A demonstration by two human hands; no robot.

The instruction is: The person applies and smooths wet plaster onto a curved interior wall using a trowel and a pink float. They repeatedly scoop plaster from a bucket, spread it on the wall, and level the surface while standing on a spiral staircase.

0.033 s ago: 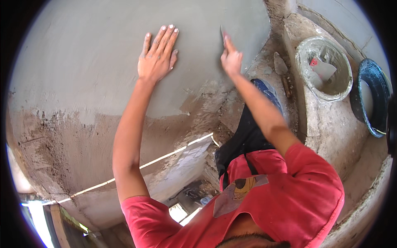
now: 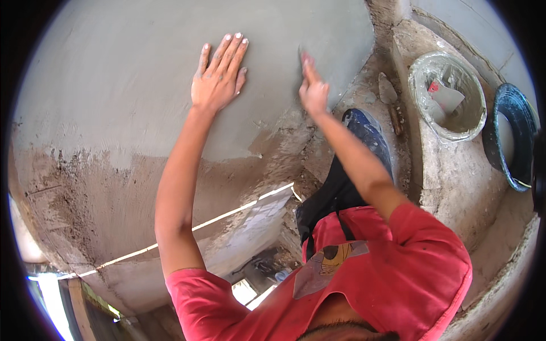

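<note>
Fresh grey plaster (image 2: 136, 74) coats the upper part of the wall before me. My left hand (image 2: 219, 77) lies flat against it, fingers stretched out and holding nothing. To its right, my right hand (image 2: 313, 94) is closed around a trowel (image 2: 304, 58), seen nearly edge-on against the plaster. Something reddish shows at the grip; the rest of the tool is blurred or hidden by my fingers. Below the plaster is a brown, uncoated strip of wall (image 2: 187, 182) with a ragged boundary.
On a concrete ledge (image 2: 446, 170) at right stands a plaster-smeared bucket (image 2: 418, 99) holding a pale blade (image 2: 450, 101) with a red part. A dark blue basin (image 2: 515, 102) is beside it. A pointed trowel (image 2: 387, 90) lies by my blue shoe (image 2: 369, 133).
My right hand has slid slightly left and down along the plaster with the trowel. The left hand stays in nearly the same place.
</note>
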